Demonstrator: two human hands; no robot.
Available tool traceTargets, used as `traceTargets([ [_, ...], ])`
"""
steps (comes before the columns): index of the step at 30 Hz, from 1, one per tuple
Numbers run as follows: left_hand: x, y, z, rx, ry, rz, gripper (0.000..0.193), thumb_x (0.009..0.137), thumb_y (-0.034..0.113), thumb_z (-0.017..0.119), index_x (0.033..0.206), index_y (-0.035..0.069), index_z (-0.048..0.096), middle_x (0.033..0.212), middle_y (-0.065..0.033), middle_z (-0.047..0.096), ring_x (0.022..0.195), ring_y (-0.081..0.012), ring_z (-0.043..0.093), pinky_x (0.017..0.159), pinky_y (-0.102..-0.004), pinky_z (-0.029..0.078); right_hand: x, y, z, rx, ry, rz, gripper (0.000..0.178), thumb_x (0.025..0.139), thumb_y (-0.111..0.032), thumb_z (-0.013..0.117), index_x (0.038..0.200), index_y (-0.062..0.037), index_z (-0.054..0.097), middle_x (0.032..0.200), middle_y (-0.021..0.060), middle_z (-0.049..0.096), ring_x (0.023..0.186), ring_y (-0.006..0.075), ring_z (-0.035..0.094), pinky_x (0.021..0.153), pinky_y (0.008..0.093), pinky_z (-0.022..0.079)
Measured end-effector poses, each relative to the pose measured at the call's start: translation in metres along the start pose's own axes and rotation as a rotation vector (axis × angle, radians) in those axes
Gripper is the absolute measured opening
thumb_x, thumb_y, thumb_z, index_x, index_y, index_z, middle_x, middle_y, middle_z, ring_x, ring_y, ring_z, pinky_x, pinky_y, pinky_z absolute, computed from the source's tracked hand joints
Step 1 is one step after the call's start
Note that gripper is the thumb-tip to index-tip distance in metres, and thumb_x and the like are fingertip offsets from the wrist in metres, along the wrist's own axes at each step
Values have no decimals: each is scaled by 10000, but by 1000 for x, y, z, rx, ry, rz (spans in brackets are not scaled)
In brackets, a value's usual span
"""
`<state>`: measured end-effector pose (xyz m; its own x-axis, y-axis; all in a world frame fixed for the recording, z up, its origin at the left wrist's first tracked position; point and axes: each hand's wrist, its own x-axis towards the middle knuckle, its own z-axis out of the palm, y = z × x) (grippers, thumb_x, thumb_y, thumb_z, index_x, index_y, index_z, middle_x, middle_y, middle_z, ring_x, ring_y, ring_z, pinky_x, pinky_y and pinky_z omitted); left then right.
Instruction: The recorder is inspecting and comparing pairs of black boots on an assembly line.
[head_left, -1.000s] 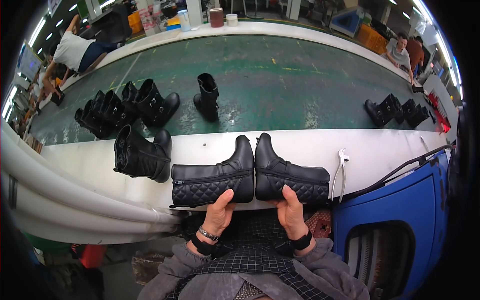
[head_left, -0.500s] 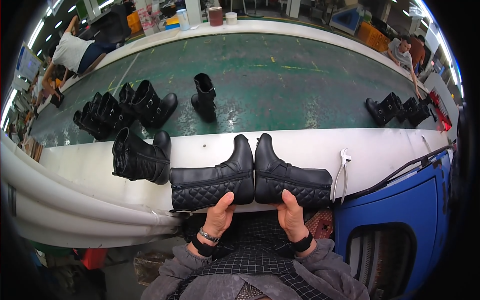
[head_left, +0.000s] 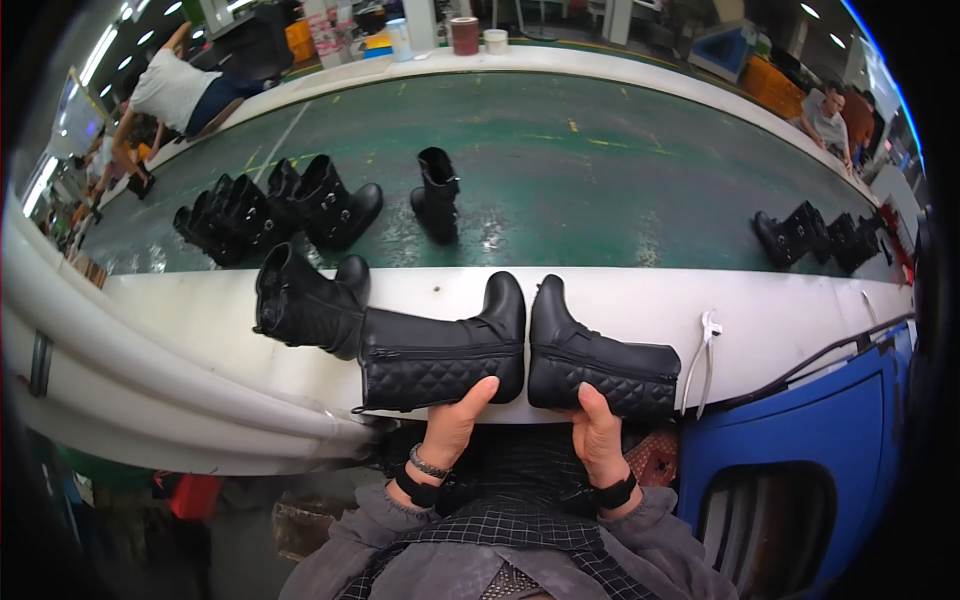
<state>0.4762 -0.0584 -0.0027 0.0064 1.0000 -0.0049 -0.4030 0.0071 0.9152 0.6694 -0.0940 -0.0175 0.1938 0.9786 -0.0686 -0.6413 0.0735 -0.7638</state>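
Note:
Two black boots lie on their sides at the near edge of the white ledge, toes pointing away and soles facing each other with a narrow gap. My left hand [head_left: 456,424] grips the left boot [head_left: 440,355], its thumb on the quilted panel near the heel. The right boot [head_left: 600,360] is held by my right hand [head_left: 598,432], thumb likewise against the quilting. The fingers of both hands are hidden beneath the boots. Another black boot [head_left: 305,300] stands close by on the left, touching or nearly touching the left boot's shaft.
Metal pliers [head_left: 705,360] lie right of the boots. Beyond the white ledge [head_left: 480,283], a green belt [head_left: 560,180] carries a lone boot [head_left: 436,195], a left cluster [head_left: 270,210] and a right cluster [head_left: 815,237]. A blue machine [head_left: 800,430] stands at right. Other people work at both far sides.
The two boots' soles have moved slightly apart, and the left boot now sits nearer the standing boot. The whole view has shifted a little. At far right, a person's outstretched arm has drawn back.

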Motion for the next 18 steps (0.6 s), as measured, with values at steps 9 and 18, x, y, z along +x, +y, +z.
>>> traceTargets([
  [9, -1, 66, -30, 1102, -186, 388, 605, 711, -25, 604, 1298, -37, 456, 1341, -254, 452, 1282, -384, 436, 1012, -428, 423, 8, 8, -13, -94, 65, -39, 426, 888, -162, 648, 1288, -68, 538, 1190, 93, 632, 1054, 252, 643, 833, 447, 576],
  [18, 24, 26, -77, 639, 812, 504, 747, 784, 56, 667, 1396, -75, 259, 1458, -243, 292, 1378, -340, 295, 1091, -464, 332, 9, -1, -16, -129, 35, -11, 417, 891, -159, 648, 1280, -63, 535, 1174, 99, 635, 1034, 243, 653, 803, 420, 591],
])
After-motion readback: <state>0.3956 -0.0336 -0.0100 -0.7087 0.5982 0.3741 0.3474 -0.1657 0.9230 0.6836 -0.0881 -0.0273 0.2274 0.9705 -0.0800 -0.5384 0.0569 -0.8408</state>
